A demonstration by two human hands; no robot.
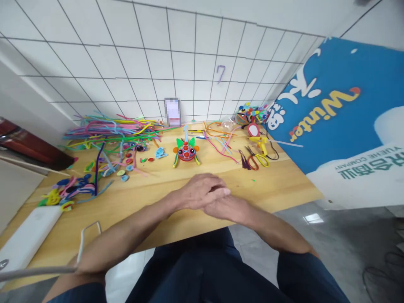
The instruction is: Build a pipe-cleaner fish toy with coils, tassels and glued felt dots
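My left hand (202,190) lies across the top of my right hand (222,207) near the table's front edge, its fingers resting flat and its thumb apart. The fingers of my right hand are tucked beneath and hidden. I see no object in either hand. Just beyond them stands a small craft figure (187,152) with a red patterned body, black-centred eyes, green ears, orange discs at its sides, a blue strip on top and yellow-green legs.
Pipe cleaners (110,128) pile up at the back left, with small foam pieces (71,187) before them. A phone (172,112) leans on the tiled wall. To the right are scissors (252,162), a yellow glue gun (260,144) and another decorated craft (249,113). A white device (31,235) lies front left.
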